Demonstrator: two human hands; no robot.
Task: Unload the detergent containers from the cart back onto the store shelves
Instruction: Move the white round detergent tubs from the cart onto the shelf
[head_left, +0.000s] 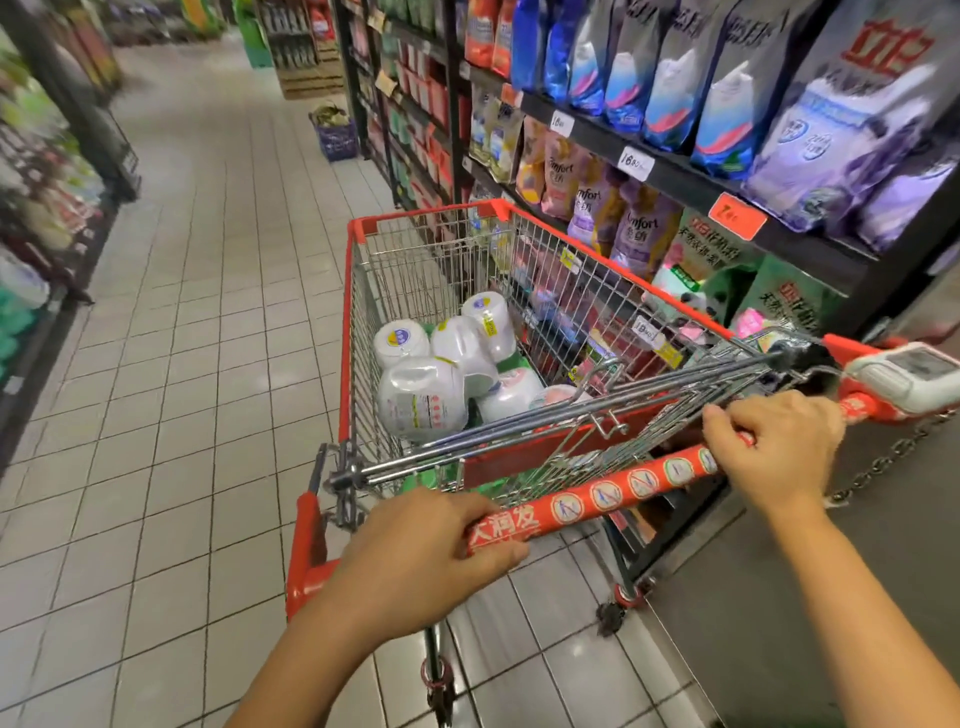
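Observation:
A red-rimmed wire shopping cart (358, 312) stands in a store aisle, close to the shelves on the right. Several white detergent jugs (423, 397) with round caps lie piled in its basket. My left hand (426, 556) grips the left end of the red cart handle (613, 493). My right hand (774, 441) grips the same handle further right. The shelves on the right (691, 179) carry blue and purple detergent refill bags and Comfort pouches.
Tiled floor runs ahead on the cart's left. Blurred shelves line the left side (47, 208). A purple basket (337, 137) sits on the floor far ahead by the right shelves. A chain (883, 462) hangs from the white coin lock at the handle's right end.

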